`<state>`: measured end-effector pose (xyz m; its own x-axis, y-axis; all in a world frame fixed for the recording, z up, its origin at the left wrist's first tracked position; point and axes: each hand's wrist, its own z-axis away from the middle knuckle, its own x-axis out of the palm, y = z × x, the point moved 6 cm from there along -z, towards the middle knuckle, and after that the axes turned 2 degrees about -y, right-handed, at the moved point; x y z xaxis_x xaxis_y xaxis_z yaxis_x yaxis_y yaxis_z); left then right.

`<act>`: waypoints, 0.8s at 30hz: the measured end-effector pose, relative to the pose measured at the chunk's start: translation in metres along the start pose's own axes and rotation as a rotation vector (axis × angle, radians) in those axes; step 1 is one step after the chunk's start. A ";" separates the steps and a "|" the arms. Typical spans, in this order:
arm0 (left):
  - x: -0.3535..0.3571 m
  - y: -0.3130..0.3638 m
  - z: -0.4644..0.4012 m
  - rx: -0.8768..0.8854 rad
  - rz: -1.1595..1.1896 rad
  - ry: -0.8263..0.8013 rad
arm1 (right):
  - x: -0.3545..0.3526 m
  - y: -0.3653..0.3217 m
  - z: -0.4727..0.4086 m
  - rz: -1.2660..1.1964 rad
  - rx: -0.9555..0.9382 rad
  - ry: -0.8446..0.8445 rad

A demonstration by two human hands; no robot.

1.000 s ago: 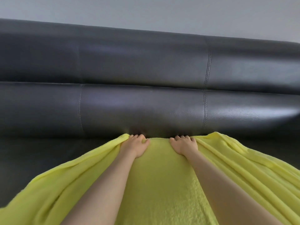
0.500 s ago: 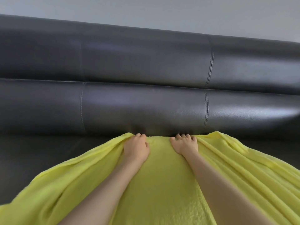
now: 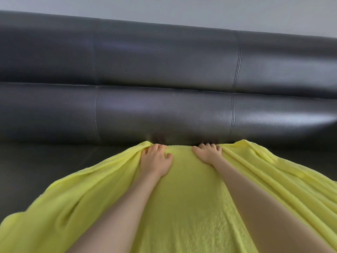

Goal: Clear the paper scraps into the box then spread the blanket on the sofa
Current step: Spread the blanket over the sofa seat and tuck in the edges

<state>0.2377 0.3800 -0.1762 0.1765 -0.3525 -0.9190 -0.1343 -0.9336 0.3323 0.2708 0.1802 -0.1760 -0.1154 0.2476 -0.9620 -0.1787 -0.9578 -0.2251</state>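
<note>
Both hands, left (image 3: 156, 159) and right (image 3: 207, 152), grip the blanket's (image 3: 182, 207) far edge with curled fingers, against the sofa (image 3: 164, 115) backrest. Bunched cloth trails outward on both sides, so the edge likely needs drawing apart sideways.

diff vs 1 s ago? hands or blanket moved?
Barely. The left hand has crept slightly away from the backrest, thumb now spread on the yellow blanket. The right hand still holds the far edge against the black sofa. The folds look unchanged.

Soft daylight (wide-angle edge bowing)
</note>
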 end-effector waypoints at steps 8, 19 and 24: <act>-0.003 0.001 0.005 0.006 -0.001 -0.029 | -0.038 0.014 0.055 -0.186 -0.102 -0.020; -0.006 0.003 0.006 0.004 -0.107 -0.043 | -0.030 0.116 0.150 -0.010 0.120 0.151; -0.018 0.018 0.013 -0.018 -0.260 0.034 | -0.017 0.123 0.153 0.029 0.102 0.207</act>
<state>0.2195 0.3706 -0.1570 0.2351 -0.1024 -0.9666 -0.0626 -0.9940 0.0900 0.1017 0.0810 -0.1640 0.0786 0.1746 -0.9815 -0.2770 -0.9420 -0.1897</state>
